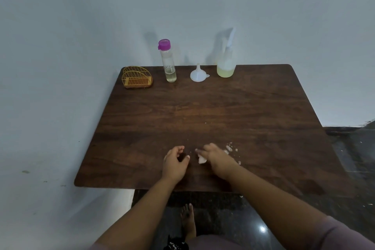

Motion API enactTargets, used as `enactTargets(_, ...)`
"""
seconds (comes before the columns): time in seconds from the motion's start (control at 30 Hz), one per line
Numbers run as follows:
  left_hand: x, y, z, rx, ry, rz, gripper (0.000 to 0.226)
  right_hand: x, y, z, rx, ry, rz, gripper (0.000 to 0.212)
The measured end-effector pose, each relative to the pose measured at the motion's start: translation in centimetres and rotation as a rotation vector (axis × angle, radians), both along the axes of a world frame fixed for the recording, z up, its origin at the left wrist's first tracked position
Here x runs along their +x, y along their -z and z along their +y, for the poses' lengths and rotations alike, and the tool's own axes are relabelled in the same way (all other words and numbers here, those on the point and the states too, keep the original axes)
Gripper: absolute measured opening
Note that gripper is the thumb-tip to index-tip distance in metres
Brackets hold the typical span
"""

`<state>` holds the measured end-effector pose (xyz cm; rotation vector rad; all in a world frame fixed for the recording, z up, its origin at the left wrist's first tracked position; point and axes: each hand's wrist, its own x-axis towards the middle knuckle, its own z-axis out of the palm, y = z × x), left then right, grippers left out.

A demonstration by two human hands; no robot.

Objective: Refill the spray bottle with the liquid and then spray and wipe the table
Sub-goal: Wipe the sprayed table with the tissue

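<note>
On the dark wooden table (203, 111), my right hand (213, 154) grips a crumpled white tissue (202, 159) and presses it to the surface near the front edge. Small white bits of tissue (230, 148) lie just right of that hand. My left hand (175, 162) rests beside it with fingers loosely curled and nothing in them. At the back stand a clear spray bottle (226, 63) holding pale yellow liquid, a white funnel (197, 74) upside down, and a clear bottle (168, 61) with a purple cap, low on liquid.
A yellow wire napkin holder (137, 77) sits at the table's back left corner. A pale wall runs behind and to the left. Dark polished floor (355, 158) lies to the right and below, where a bare foot (187, 219) shows.
</note>
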<state>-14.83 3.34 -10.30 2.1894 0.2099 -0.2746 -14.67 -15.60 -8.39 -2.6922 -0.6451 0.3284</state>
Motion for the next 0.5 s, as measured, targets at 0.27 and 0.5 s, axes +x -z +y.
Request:
enactTargets(0.27,-3.1,0.2,-0.3,-0.038,-0.033,0.013,0.035,1.6,0.0,-11.0,0.166,0.916,-0.069,0.03)
enactTargets(0.5,-5.2,0.2,0.9,-0.047,-0.092,-0.005,0.036,-1.0,1.1,-3.8,-0.015,0.535,0.038,0.039)
